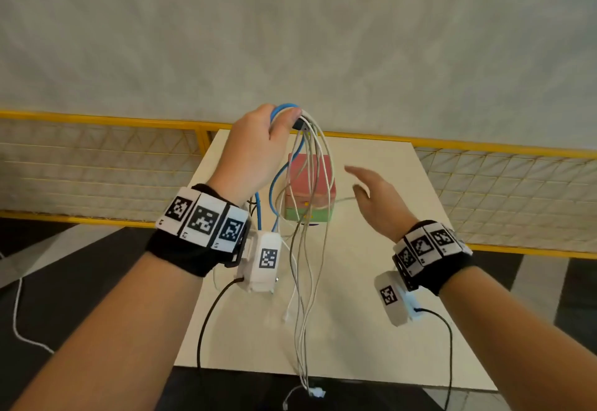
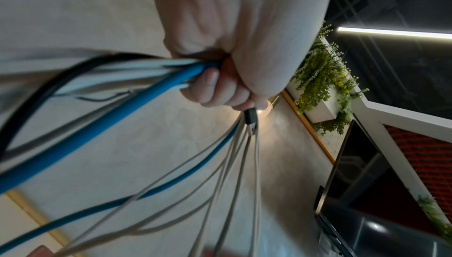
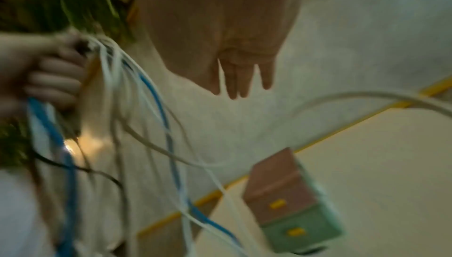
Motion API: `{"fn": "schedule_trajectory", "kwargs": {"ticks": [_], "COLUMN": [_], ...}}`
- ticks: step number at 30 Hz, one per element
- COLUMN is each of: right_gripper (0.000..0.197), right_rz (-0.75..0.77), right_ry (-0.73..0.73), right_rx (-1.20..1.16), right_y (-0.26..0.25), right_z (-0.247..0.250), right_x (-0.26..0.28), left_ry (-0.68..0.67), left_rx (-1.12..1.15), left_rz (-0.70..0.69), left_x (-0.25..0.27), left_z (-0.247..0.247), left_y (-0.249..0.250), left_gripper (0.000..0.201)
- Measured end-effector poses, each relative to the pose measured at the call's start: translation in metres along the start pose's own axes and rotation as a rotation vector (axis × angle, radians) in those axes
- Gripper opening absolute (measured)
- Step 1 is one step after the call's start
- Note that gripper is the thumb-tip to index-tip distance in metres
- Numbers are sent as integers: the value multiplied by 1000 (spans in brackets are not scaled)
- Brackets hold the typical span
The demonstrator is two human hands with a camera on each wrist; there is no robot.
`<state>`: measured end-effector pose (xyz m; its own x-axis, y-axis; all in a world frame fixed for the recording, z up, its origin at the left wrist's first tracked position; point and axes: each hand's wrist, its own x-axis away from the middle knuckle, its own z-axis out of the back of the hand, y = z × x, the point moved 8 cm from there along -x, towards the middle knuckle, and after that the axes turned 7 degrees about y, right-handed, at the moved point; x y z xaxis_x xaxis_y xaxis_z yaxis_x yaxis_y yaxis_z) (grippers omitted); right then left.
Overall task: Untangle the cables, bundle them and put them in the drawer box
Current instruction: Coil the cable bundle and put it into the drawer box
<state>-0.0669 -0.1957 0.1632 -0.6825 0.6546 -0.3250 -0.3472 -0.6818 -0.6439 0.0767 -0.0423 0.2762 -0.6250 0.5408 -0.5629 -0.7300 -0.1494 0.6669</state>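
My left hand [image 1: 284, 121] is raised above the table and grips a bunch of cables at their top. White and grey cables [image 1: 310, 249] hang from it past the table's near edge; a blue cable [image 1: 274, 184] drops on the left. The left wrist view shows the fingers [image 2: 220, 87] curled round blue cable [image 2: 122, 110], white strands and a black plug [image 2: 250, 116]. Behind the strands stands the pink and green drawer box [image 1: 310, 190], both drawers closed. My right hand [image 1: 361, 184] hovers right of the box, fingers [image 3: 242, 81] straight and holding nothing. One grey strand [image 1: 344, 199] reaches toward it.
The cream table [image 1: 371, 281] is small; its near edge lies below my wrists. A yellow railing with wire mesh [image 1: 97, 152] runs behind it before a pale wall. Cable ends [image 1: 318, 393] dangle below the table's front edge. Dark floor lies on both sides.
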Motion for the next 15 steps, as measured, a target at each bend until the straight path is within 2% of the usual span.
{"fn": "schedule_trajectory", "kwargs": {"ticks": [2,4,5,8,12,15], "right_gripper": [39,43,44,32,15,6], "right_rz": [50,102,149,269,223,266], "right_ry": [96,55,17,-3,-61,-141], "right_rx": [-408,-707,-745,-550,-509,-412], "right_y": [-40,-79,-94,-115,-103,-90], "right_z": [12,15,13,4,-19,-37], "right_x": [-1,-4,-7,-17,-18,-15], "left_ry": [-37,-78,-88,-50,-2,53], "left_rx": [7,20,30,49,63,119], "left_rz": [-16,-36,-46,-77,-70,-19], "left_x": [0,1,1,-4,-11,-13], "left_z": [-7,-14,-16,-7,5,15], "left_y": [1,5,8,16,15,7], "left_gripper": [43,42,41,39,40,34]}}
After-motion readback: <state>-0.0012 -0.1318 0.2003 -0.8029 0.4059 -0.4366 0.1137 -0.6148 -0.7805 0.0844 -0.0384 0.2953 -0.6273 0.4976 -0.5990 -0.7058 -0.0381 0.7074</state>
